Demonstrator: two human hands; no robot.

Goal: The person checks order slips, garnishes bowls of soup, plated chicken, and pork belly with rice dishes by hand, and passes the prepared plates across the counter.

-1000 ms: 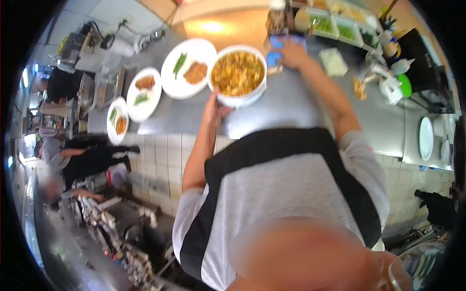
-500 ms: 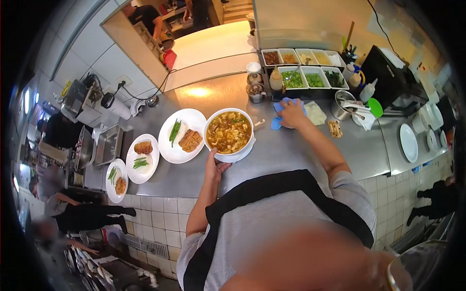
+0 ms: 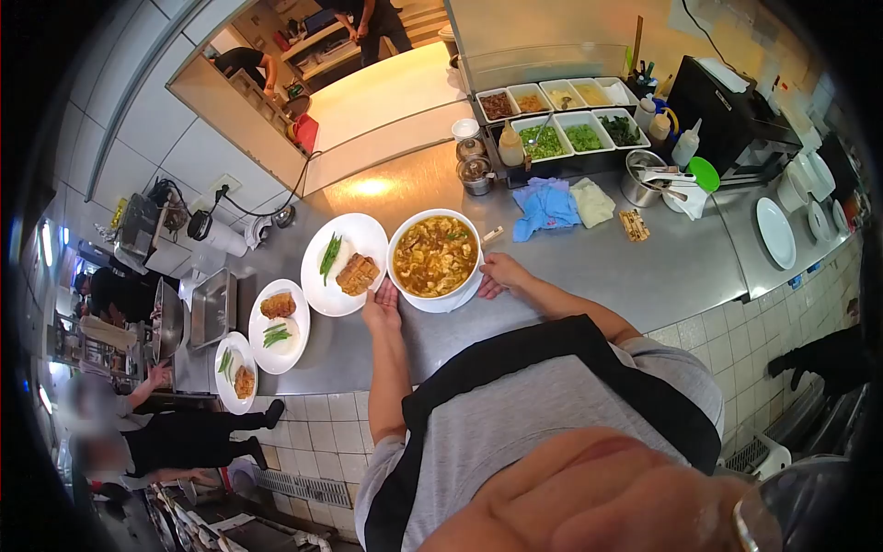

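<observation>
A white bowl of thick brown soup with egg-like pieces stands on a white underplate near the counter's front. My left hand is at the underplate's lower left edge, its fingers pressed against bowl and plate. At the right edge my right hand grips the underplate between thumb and curled fingers. Just left of the bowl is a large white plate with green beans, white rice and browned meat. Blue cloths lie crumpled behind my right hand, beside a pale yellow cloth.
Two smaller plated dishes, a nearer oval plate and another, line the left. Garnish tubs, squeeze bottles and a steel utensil pot stand at the back. A pass-through shelf opens behind. Co-workers are at the left.
My right hand has let go of the blue cloth and come back to the underplate's right edge. My left hand stays at the bowl's left side. The view has shifted slightly.
</observation>
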